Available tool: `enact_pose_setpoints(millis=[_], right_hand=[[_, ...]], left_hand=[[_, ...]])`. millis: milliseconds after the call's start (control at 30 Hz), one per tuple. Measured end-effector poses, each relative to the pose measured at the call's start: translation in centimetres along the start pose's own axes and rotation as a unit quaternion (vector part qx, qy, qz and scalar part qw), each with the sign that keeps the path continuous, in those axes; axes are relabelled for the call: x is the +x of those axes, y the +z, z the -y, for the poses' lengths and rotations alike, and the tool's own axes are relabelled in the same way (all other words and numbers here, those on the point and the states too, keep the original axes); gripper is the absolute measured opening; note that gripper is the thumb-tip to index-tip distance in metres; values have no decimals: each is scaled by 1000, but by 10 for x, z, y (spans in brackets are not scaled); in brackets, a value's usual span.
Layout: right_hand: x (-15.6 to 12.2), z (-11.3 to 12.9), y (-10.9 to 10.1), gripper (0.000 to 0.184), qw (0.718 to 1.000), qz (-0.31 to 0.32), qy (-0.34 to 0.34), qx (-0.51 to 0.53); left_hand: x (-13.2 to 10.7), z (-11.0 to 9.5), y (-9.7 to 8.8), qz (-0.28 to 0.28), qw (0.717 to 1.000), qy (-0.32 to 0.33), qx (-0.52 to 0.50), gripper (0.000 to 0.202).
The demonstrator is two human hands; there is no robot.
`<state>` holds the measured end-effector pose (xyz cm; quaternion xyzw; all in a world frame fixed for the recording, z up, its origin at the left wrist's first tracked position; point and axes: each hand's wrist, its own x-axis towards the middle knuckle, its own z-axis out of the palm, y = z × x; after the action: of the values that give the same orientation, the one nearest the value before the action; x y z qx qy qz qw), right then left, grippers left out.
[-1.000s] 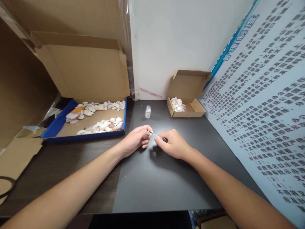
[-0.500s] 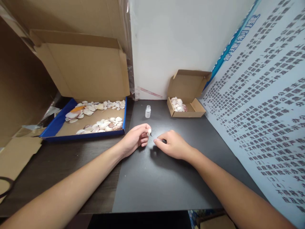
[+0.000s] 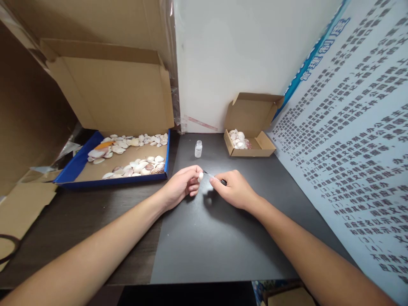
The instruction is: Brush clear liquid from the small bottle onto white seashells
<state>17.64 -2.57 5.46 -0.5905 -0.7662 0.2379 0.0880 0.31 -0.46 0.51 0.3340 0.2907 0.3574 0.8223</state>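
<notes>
My left hand rests on the dark table and pinches a small white shell between its fingertips. My right hand is closed around a thin brush with a black cap end, its tip almost touching the shell. A small clear open bottle stands upright on the table just behind both hands.
A blue-rimmed cardboard tray with several shells lies at the left, its lid raised. A small open cardboard box holding shells sits at the back right. A printed poster leans along the right. Cardboard sheets stand at the far left.
The brush tip has come back up to the shell after being drawn away half a second ago. My left hand has stayed in place with the shell.
</notes>
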Motion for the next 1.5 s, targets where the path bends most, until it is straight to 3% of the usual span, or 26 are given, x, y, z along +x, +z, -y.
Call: enact_pose_setpoints(millis=[133, 367, 567, 767, 1067, 1233, 1500], right_hand=[[-2, 0, 2, 40, 997, 51, -53, 9], [1, -3, 1, 43, 1000, -8, 21, -2], [-1, 0, 3, 40, 999, 30, -34, 5], [0, 0, 2, 38, 997, 71, -19, -14], [-2, 1, 3, 39, 996, 76, -46, 4], [-2, 0, 2, 40, 996, 56, -69, 13], [-1, 1, 2, 42, 1000, 15, -13, -13]], left_hand=[[1, 0, -1, 0, 1000, -3, 3, 8], [0, 0, 0, 3, 1000, -1, 1, 10], [0, 0, -1, 4, 1000, -5, 1, 9], [1, 0, -3, 7, 1000, -4, 3, 7], [0, -1, -1, 7, 1000, -7, 13, 9], [0, 1, -3, 17, 1000, -14, 17, 9], [1, 1, -3, 21, 1000, -13, 10, 9]])
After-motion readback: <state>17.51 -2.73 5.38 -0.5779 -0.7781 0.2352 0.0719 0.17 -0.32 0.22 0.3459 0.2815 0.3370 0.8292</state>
